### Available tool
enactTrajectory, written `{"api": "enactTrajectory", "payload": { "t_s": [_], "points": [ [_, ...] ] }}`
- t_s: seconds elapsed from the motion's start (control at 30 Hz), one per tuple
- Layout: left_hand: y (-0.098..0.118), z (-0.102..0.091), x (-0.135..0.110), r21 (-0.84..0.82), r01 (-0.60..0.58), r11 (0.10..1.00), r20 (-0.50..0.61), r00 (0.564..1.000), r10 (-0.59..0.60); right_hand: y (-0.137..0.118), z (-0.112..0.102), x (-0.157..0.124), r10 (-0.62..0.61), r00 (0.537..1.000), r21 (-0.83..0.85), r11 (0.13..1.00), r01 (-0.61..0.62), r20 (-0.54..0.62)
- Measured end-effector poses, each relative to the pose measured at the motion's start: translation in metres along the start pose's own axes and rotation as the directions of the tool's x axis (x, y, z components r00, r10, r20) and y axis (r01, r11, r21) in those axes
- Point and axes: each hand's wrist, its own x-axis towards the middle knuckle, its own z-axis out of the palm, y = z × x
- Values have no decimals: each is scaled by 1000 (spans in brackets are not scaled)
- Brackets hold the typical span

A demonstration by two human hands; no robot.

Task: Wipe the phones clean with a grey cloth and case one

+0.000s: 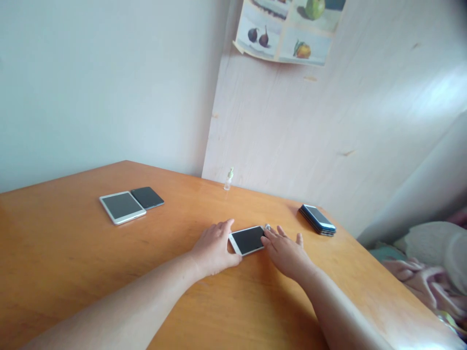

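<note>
A white phone with a dark screen [249, 239] lies flat on the orange wooden table [73, 253]. My left hand [213, 248] rests on the table at the phone's left end, fingers curled against its edge. My right hand [286, 250] lies flat at the phone's right end, fingers stretched out and touching it. A small whitish object [267, 226] sits just beyond the right fingertips; I cannot make out what it is.
A white tablet [122, 206] and a dark phone [147, 197] lie side by side at the back left. A stack of dark phones [317, 219] sits at the back right. A small clear bottle [228, 179] stands by the wall. Bedding lies off the right edge.
</note>
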Motion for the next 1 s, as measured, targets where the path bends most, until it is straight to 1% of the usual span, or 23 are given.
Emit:
{"api": "enactTrajectory", "payload": {
  "t_s": [0.03, 0.07, 0.13, 0.2, 0.23, 0.27, 0.3, 0.33, 0.4, 0.47, 0.5, 0.57, 0.6, 0.67, 0.7, 0.73, 0.77, 0.8, 0.87, 0.9, 0.93, 0.97, 1.0],
  "points": [
    [0, 0, 0, 5, 2, 1000, -2, 1000, -2, 0, 0, 0, 4, 1000, 0, 1000, -4, -1],
    [1, 0, 0, 11, 4, 1000, -6, 1000, -4, -4, -1, -3, -27, 1000, 16, 999, 27, 5],
    [0, 0, 0, 20, -1, 1000, -7, 1000, 1, -18, -5, -13, -183, 982, 87, 980, 179, 40],
    [0, 0, 0, 22, -14, 1000, -6, 1000, 14, -33, -9, -26, -367, 927, 181, 919, 349, 76],
    [0, 0, 0, 22, -18, 1000, -3, 1000, 18, -36, -11, -30, -424, 901, 212, 892, 399, 89],
    [-1, 0, 0, 22, -19, 1000, -1, 1000, 19, -37, -13, -32, -445, 890, 221, 882, 417, 100],
    [-1, 0, 0, 24, -18, 1000, 2, 1000, 18, -34, -14, -32, -428, 898, 205, 893, 401, 106],
    [-1, 0, 0, 25, -14, 1000, 4, 1000, 14, -29, -14, -29, -377, 920, 166, 919, 358, 103],
    [0, 0, 1, 27, -10, 1000, 9, 1000, 10, -14, -14, -21, -230, 971, 51, 973, 226, 70],
    [0, 1, 1, 28, -13, 1000, 9, 1000, 13, -3, -13, -17, -119, 992, -46, 992, 121, 29],
    [-1, 1, 1, 29, -16, 999, 8, 1000, 16, -2, -13, -17, -109, 994, -75, 991, 110, 20],
    [-1, 2, 1, 29, -22, 999, 1, 1000, 22, -8, -15, -23, -180, 983, -82, 980, 182, 29],
    [-2, 2, 1, 29, -26, 999, -3, 1000, 26, -13, -16, -28, -249, 967, -66, 966, 252, 43],
    [-3, 3, 1, 26, -36, 999, -8, 999, 36, -24, -20, -37, -391, 918, -6, 920, 392, 74],
    [-3, 3, 1, 25, -40, 999, -7, 999, 40, -26, -22, -39, -433, 897, 23, 901, 433, 86],
    [-3, 3, 1, 26, -42, 999, -4, 999, 42, -26, -24, -40, -443, 892, 38, 897, 441, 93],
    [-3, 3, 1, 29, -43, 999, 0, 999, 43, -23, -25, -38, -418, 903, 33, 908, 417, 94],
    [-3, 2, 1, 34, -42, 999, 3, 999, 42, -18, -25, -35, -361, 928, 8, 932, 362, 90],
    [-3, 2, 1, 41, -42, 998, 6, 999, 42, -7, -24, -27, -199, 978, -77, 976, 204, 70],
    [-3, 2, 1, 43, -43, 998, 7, 999, 43, -3, -23, -24, -134, 989, -118, 983, 140, 58],
    [-3, 2, 2, 45, -44, 998, 6, 999, 43, -1, -22, -22, -100, 994, -147, 983, 107, 51],
    [-3, 2, 2, 46, -44, 998, 5, 999, 44, -3, -21, -23, -104, 993, -161, 981, 110, 48],
    [-4, 2, 2, 47, -47, 998, 5, 999, 46, -7, -20, -25, -140, 989, -159, 977, 145, 42]
  ]
}}
